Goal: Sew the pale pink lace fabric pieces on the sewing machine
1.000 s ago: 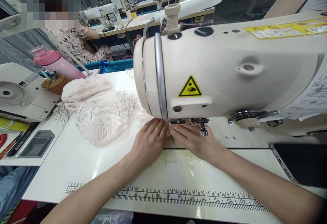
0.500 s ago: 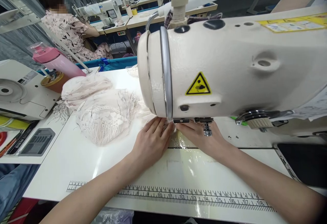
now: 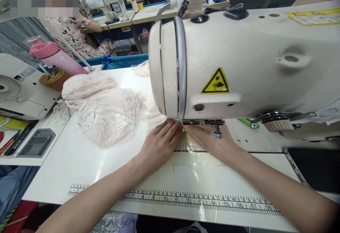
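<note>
Under the head of a sewing machine (image 3: 225, 63), both hands meet close to the needle area. My left hand (image 3: 162, 139) has its fingers together, thumb against them, closed at the edge of a pale lace fabric (image 3: 152, 118). From the other side my right hand (image 3: 215, 142) reaches in below the machine head, its fingertips closed at the same small bit of fabric near my left thumb. The machine hides part of its fingers and the needle. The fabric continues left in a loose, sheer heap with embroidered lace (image 3: 108, 119).
A ruler scale (image 3: 196, 201) runs along the front of the white table (image 3: 87, 169). A phone (image 3: 316, 169) lies at the right. A pink bottle (image 3: 55, 57) and a brown pot (image 3: 54, 80) stand back left. Beyond, a person in patterned clothing (image 3: 71, 31) sits near another sewing machine (image 3: 111, 6).
The view has shifted slightly, so the machine head appears further right and higher. My left fingers have drawn closer together. Both hands stay near the needle area.
</note>
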Demonstrator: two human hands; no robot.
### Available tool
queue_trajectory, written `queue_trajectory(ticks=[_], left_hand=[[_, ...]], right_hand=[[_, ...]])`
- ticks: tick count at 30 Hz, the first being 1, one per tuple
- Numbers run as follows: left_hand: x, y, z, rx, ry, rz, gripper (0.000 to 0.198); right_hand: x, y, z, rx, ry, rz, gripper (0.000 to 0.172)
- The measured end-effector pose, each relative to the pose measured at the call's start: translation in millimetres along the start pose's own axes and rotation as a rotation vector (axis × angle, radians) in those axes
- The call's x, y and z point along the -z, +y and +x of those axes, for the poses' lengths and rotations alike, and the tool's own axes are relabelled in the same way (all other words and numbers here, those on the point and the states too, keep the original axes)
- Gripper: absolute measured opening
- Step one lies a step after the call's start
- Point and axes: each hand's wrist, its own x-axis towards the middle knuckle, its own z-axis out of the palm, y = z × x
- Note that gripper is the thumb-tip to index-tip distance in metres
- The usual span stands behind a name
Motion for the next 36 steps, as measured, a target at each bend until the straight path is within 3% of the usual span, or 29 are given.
queue_trajectory(ticks=[5, 14, 24, 36], left_hand=[[1.9, 0.2, -1.7, 0.061, -0.032, -0.009, 0.030], [-0.3, -5.7, 0.0, 0.082, -0.034, -0.017, 0.030], [-3.8, -6.6, 0.2, 0.114, -0.066, -0.012, 0.029], [-2.5, -5.9, 2.4, 0.119, -0.069, 0.000, 0.031]], right_hand=[[7.9, -8.1, -6.4, -0.005, -0.098, 0.006, 0.032], [0.2, -12.2, -1.1, 0.078, 0.017, 0.028, 0.030], [-4.8, -17.7, -10.0, 0.036, 0.019, -0.081, 0.043], [0.2, -15.9, -4.6, 0.038, 0.032, -0.104, 0.037]])
